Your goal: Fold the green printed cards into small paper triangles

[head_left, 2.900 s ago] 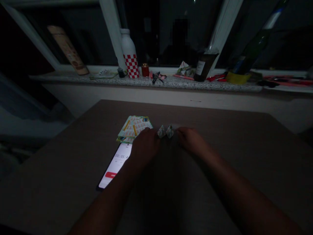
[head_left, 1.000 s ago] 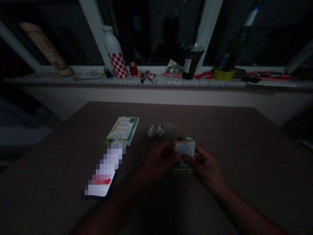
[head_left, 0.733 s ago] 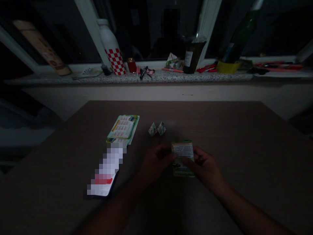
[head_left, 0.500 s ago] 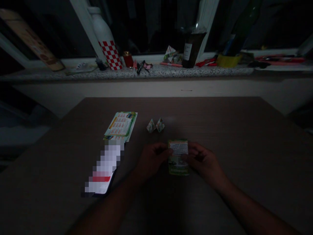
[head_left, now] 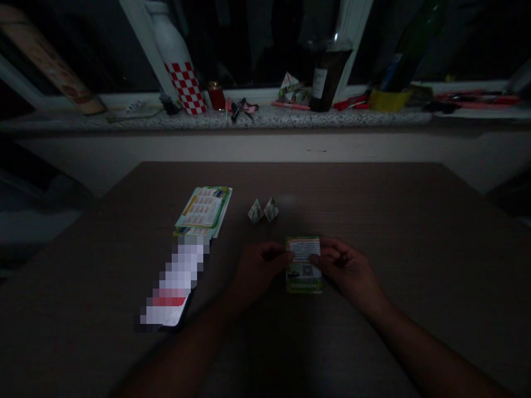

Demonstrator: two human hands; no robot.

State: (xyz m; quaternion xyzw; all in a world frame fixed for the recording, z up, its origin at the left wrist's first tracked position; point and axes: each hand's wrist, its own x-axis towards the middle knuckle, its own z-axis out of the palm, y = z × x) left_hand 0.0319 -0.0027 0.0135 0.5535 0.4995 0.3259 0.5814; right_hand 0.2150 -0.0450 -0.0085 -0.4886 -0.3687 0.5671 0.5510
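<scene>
Between my two hands is a small printed card point(head_left: 304, 276), white with text in its upper part and green below, with a QR code showing. My left hand point(head_left: 262, 268) pinches its left edge, thumb on the front. On the right edge, the thumb of my right hand point(head_left: 347, 268) presses the card with the fingers behind it. Two small folded paper pieces point(head_left: 264, 210) with pointed tops stand side by side just beyond my hands. A stack of similar printed cards point(head_left: 203, 208) lies to the left, nearer the back of the table.
A lit phone point(head_left: 172, 287), its screen blurred out, lies left of my left forearm. Behind the brown table point(head_left: 373, 204), a granite sill point(head_left: 265, 122) carries a checkered bottle point(head_left: 186, 85), a dark plastic cup point(head_left: 326, 83), a red jar point(head_left: 216, 95) and several pens.
My right thumb has moved slightly up and left on the card, uncovering the QR code. Both hands still hold the card in nearly the same place.
</scene>
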